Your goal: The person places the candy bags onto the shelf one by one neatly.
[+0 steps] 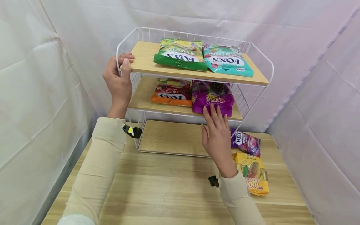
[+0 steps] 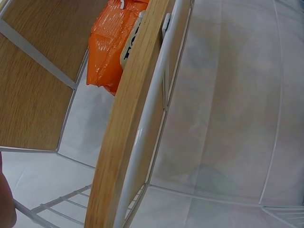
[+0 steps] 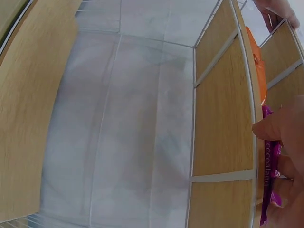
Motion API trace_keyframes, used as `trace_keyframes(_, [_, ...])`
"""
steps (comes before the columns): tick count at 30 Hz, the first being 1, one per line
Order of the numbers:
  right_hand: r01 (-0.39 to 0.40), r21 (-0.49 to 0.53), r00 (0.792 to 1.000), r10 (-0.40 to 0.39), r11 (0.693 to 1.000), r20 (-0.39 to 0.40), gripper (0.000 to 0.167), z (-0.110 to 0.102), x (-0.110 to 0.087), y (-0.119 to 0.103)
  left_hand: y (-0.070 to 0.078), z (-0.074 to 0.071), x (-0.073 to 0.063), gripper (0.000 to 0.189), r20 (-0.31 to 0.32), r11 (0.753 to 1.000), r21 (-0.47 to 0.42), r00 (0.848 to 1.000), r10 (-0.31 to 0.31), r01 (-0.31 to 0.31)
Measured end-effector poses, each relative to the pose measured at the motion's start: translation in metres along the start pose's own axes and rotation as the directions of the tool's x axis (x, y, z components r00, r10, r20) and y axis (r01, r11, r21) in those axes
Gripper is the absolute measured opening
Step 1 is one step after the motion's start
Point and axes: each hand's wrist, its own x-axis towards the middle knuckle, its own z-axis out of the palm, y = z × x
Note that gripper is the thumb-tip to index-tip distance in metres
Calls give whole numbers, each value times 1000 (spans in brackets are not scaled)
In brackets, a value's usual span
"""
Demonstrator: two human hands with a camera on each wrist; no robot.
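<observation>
A three-tier wire rack with wooden shelves point(image 1: 168, 131) stands before me. At the left end of its top shelf, my left hand point(image 1: 119, 79) grips the corner, thumb and fingers over the board and wire. My right hand point(image 1: 217, 137) rests straight fingertips on the lower front of a purple candy bag point(image 1: 212, 97) on the middle shelf. In the right wrist view, the right thumb point(image 3: 273, 128) lies against that shelf's front edge. Left of the purple bag sits a red and orange Fox's bag point(image 1: 171, 92), whose orange end also shows in the left wrist view.
The top shelf bears a green Fox's bag point(image 1: 181, 54) and a teal Fox's bag point(image 1: 227, 61) side by side. On the wooden table point(image 1: 157, 187), right of the rack, lie a purple Fox's bag point(image 1: 247, 143) and a yellow candy bag point(image 1: 254, 175). White curtains point(image 1: 315, 109) surround the table.
</observation>
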Motion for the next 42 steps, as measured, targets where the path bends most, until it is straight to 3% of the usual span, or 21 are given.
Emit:
trace_keyframes(14, [-4,20,1000,3,1000,14,58,8,-1,7,-1,-2,-1,24,23,1000,19,999,24,-25])
trace_keyframes(26, [20,-52,999,-19,998,31,66,13,-4,10,4,-1,-1,19,0,1000,20,1000,-16,16])
trace_keyframes(30, [30,-34,999,-29,999,31,64,10,-6,8,2,-2,-1,18,-9,1000,14,1000,-21,21])
trace_keyframes(37, [27,47,998,-24,999,-55,61,-1,-22,4,1,-1,-1,18,0,1000,4,1000,-17,17])
trace_keyframes(42, [53,117,986,-33,992,-163,49,-5,-35,5,1,0,-1,17,-7,1000,-12,1000,-14,14])
